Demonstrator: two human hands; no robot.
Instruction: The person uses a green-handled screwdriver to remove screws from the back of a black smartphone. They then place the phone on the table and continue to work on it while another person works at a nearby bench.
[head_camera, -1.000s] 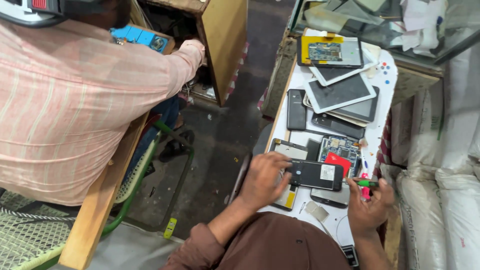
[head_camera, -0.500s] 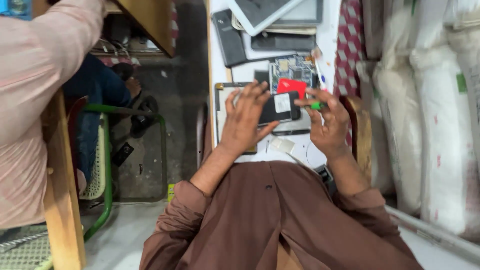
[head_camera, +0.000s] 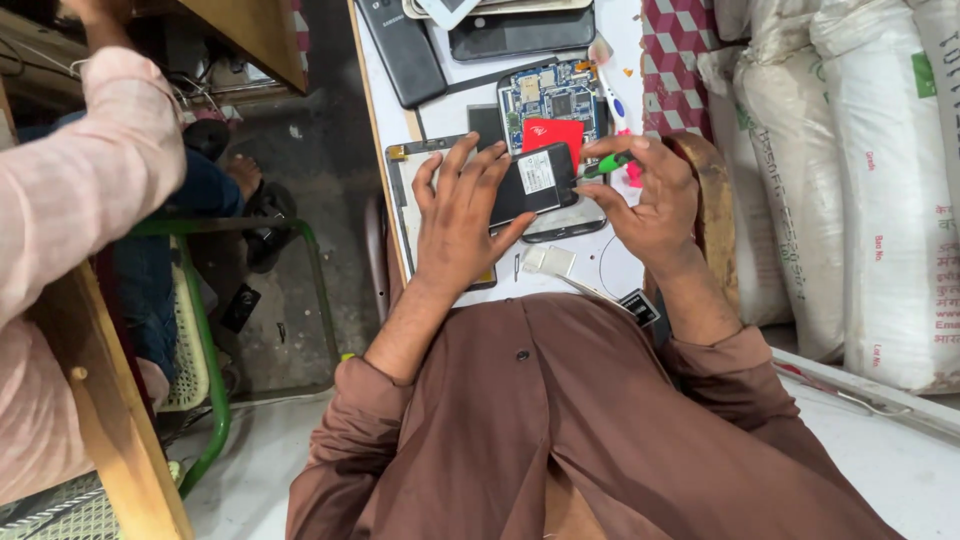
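Note:
My left hand (head_camera: 462, 215) presses down on a black phone (head_camera: 537, 180) that lies back up on a white worktable (head_camera: 625, 265). A white label sits on the phone's back. My right hand (head_camera: 645, 195) grips a small green-handled screwdriver (head_camera: 606, 165), its tip at the phone's right edge. Just beyond the phone lie a red card (head_camera: 552, 133) and a blue circuit board (head_camera: 548, 96). Under my left hand is a flat tablet frame (head_camera: 405, 195). A small white plastic piece (head_camera: 549, 260) rests close to my chest.
More dark phones (head_camera: 405, 50) and tablets (head_camera: 520, 32) lie at the table's far end, with a toothbrush (head_camera: 606, 75) beside the board. White sacks (head_camera: 850, 170) are stacked on the right. On the left, another person in a pink striped shirt (head_camera: 70, 200) sits by a green chair frame (head_camera: 215, 330).
The view has swung and drawn nearer, so the table now sits higher and larger in frame. Both hands stay on the phone and screwdriver in the same grip.

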